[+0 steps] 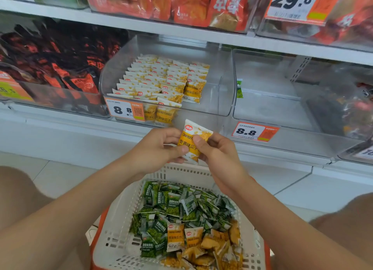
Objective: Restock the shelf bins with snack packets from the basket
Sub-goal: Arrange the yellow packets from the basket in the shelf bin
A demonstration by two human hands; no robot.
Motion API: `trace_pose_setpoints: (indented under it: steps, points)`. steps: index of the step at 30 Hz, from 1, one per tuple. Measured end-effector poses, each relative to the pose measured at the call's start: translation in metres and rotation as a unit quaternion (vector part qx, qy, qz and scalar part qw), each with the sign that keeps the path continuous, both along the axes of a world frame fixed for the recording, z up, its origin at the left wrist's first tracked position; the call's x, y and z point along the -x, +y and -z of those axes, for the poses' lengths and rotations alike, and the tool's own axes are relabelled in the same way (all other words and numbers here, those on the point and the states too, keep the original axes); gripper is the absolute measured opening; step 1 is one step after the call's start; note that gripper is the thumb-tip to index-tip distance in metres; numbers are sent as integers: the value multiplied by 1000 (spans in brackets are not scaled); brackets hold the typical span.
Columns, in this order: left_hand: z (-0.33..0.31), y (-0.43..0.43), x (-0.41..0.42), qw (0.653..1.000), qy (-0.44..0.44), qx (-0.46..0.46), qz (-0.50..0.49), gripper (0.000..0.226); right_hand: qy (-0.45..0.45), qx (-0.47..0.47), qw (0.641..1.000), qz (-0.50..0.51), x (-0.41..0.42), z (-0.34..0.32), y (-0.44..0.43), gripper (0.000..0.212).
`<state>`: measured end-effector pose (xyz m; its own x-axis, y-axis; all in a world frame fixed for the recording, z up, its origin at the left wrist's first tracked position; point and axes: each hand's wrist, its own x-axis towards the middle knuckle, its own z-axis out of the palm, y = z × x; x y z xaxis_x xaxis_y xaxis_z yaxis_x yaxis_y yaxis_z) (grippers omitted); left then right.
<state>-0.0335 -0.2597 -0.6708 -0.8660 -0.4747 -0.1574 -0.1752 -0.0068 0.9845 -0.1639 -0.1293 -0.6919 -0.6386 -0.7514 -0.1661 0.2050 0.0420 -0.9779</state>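
Both hands hold one yellow-and-white crab roe snack packet [192,137] upright above the basket, just below the middle bin. My left hand [161,146] pinches its left lower edge; my right hand [217,150] pinches its right side. The clear middle bin [214,100] holds neat rows of the same yellow packets [161,82] on its left side; its right part is bare. The white basket [121,219] below holds several green packets [177,207] and yellow packets [203,243].
The clear bin [282,108] to the right holds a single green packet [239,88]. A bin of dark red packets [56,63] stands at the left. Price tags reading 8.8 [126,110] [254,131] hang on the bin fronts. The upper shelf [181,29] carries orange packs. My knees flank the basket.
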Motion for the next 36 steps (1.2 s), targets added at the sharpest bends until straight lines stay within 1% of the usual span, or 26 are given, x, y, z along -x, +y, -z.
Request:
trace_pose_setpoints:
  steps: [3,5,7,8,9,11,12,13,15,17,18,20,21,22,24,26,28,33,35,36]
  points:
    - [-1,-4,1,999,5,43,-16,23,91,3,996,-4,0,-7,-2,18]
    - [-7,-6,2,995,17,88,-42,20,144,7,989,-8,1,-15,-5,22]
    - [-13,-9,5,984,33,164,-66,18,192,22,981,-3,3,-25,-10,25]
    - [-15,-13,7,969,38,234,-77,18,216,32,976,8,5,-29,-13,25]
    - [-16,-17,8,942,40,322,-87,20,238,46,970,21,7,-35,-16,25]
    - [-19,-27,10,864,45,491,-99,25,285,65,954,62,13,-45,-23,26]
    - [-21,-32,11,828,48,550,-97,26,311,66,944,86,16,-51,-27,27]
    - [-23,-37,13,800,44,592,-89,27,340,62,932,108,19,-56,-31,28]
    - [-25,-49,17,763,14,642,-73,32,421,39,895,141,27,-66,-43,32]
    - [-24,-60,20,744,-29,665,-58,39,509,-19,851,131,39,-75,-60,39]
    - [-23,-66,21,739,-47,670,-49,43,548,-66,826,113,46,-77,-71,42]
    - [-20,-75,24,736,-84,671,-33,50,588,-173,787,71,63,-77,-98,38]
    - [-18,-79,25,739,-105,665,-26,53,584,-219,780,52,70,-76,-111,35]
    - [-16,-82,25,741,-125,659,-20,57,568,-257,781,37,77,-75,-123,34]
    - [-13,-87,26,735,-154,660,-10,63,538,-320,779,23,91,-70,-144,33]
    - [-11,-88,26,725,-162,669,-3,65,542,-371,754,9,104,-63,-159,33]
    - [-11,-90,26,722,-167,672,2,66,555,-405,726,-15,114,-54,-170,33]
    - [-8,-90,26,720,-160,676,-1,64,570,-429,700,-22,121,-41,-187,40]
    - [-7,-90,26,718,-156,678,-1,64,568,-420,708,-12,120,-39,-189,47]
    - [-6,-90,26,717,-157,679,-1,63,564,-418,713,0,121,-38,-190,53]
